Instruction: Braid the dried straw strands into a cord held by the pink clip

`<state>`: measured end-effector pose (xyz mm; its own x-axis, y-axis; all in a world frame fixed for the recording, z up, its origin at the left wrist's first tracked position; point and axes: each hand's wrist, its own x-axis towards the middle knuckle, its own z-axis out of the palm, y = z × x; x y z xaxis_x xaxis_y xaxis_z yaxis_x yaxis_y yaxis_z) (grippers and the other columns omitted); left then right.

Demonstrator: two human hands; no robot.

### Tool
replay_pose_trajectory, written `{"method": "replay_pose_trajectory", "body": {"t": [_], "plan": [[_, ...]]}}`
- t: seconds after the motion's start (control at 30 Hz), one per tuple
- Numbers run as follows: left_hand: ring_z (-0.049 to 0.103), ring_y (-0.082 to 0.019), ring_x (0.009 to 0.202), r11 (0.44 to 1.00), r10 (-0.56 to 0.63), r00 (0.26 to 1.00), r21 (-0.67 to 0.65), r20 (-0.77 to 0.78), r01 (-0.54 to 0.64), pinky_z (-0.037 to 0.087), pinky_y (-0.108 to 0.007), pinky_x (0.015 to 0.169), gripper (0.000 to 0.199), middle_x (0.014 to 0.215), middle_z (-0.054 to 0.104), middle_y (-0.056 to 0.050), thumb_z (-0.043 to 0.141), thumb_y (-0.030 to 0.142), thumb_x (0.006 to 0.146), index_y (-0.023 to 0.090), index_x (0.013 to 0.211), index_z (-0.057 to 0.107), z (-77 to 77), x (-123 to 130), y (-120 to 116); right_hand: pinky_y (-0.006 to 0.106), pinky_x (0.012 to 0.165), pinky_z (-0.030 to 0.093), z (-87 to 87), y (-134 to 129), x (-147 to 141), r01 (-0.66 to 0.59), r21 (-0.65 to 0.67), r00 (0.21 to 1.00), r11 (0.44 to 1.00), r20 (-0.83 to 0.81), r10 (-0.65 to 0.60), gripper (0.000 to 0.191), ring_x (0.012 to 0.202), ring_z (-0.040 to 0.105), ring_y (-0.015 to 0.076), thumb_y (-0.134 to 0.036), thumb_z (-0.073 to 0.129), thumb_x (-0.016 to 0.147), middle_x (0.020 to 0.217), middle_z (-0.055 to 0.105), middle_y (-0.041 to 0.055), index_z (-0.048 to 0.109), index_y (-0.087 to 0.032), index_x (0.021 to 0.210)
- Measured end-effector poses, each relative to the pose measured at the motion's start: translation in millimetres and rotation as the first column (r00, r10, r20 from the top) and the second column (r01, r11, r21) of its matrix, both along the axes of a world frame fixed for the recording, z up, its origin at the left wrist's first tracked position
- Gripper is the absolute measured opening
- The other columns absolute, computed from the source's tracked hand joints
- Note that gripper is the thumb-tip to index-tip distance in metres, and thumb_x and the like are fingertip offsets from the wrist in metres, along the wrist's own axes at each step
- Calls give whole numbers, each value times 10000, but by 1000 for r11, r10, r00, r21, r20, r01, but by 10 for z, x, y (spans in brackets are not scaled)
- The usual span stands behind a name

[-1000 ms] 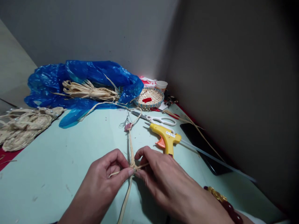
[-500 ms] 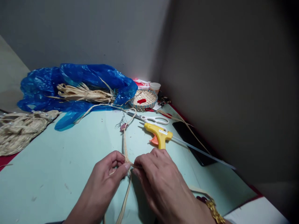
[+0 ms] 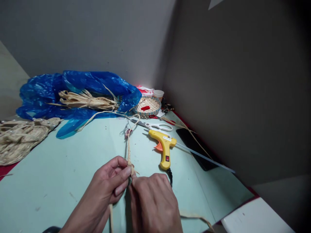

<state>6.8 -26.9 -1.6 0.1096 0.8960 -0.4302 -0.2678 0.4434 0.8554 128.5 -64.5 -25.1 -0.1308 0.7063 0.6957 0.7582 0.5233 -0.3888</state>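
A thin raffia braid (image 3: 129, 149) runs toward me from a small clip (image 3: 127, 133) on the table. My left hand (image 3: 113, 181) pinches the near end of this braid between thumb and fingers. Close beside it, my right hand (image 3: 154, 199) has its fingers closed on a raffia strand at the same spot; its fingertips are partly hidden. One loose strand (image 3: 111, 216) hangs below my left hand, and another (image 3: 194, 216) trails out to the right of my right hand.
A yellow glue gun (image 3: 165, 145), white-handled scissors (image 3: 159, 126) and a black phone (image 3: 196, 149) lie at right. Behind are a woven basket (image 3: 153, 111), a cup (image 3: 158, 94) and a blue plastic bag (image 3: 97, 79) with a raffia bundle (image 3: 88, 99). Woven raffia (image 3: 26, 139) lies left.
My right hand has moved left and down, closer to my left hand, uncovering the glue gun's handle. My left hand keeps its pinch on the braid. The view has shifted slightly.
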Motion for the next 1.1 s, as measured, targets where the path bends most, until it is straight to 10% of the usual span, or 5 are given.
{"method": "replay_pose_trajectory", "body": {"t": [0.3, 0.4, 0.57, 1.1], "plan": [[370, -12, 459, 998, 30, 999, 48, -28, -29, 261, -115, 430, 247, 643, 519, 75, 774, 273, 679, 190, 785, 566, 22, -53, -21, 324, 667, 432, 179, 95, 234, -166, -136, 984, 977, 46, 173, 167, 741, 541, 186, -164, 493, 890, 802, 603, 51, 637, -192, 970], [536, -63, 604, 997, 34, 998, 77, -59, -29, 404, -134, 543, 218, 737, 595, 39, 744, 291, 711, 195, 831, 590, 74, -32, -29, 279, 778, 462, 396, 228, 386, -308, -514, 951, 800, -136, 279, 237, 913, 568, 165, -181, 533, 887, 994, 612, 48, 564, -217, 1119], [576, -118, 634, 991, -45, 991, 120, -124, 60, 435, -199, 579, 213, 730, 649, 10, 712, 318, 732, 185, 845, 589, 84, -54, -9, 240, 661, 443, 533, 484, 415, -481, -708, 863, 517, -278, 422, 160, 746, 570, 139, -173, 416, 926, 808, 631, 11, 541, -183, 1025], [609, -148, 704, 976, 146, 899, 207, -412, -64, 468, -214, 627, 267, 740, 624, 37, 676, 336, 721, 247, 921, 523, 116, 26, -94, 211, 471, 271, 368, 679, 353, -501, -747, 864, 436, -403, 302, 203, 518, 377, 78, -324, 538, 877, 577, 468, -44, 653, -168, 818]]}}
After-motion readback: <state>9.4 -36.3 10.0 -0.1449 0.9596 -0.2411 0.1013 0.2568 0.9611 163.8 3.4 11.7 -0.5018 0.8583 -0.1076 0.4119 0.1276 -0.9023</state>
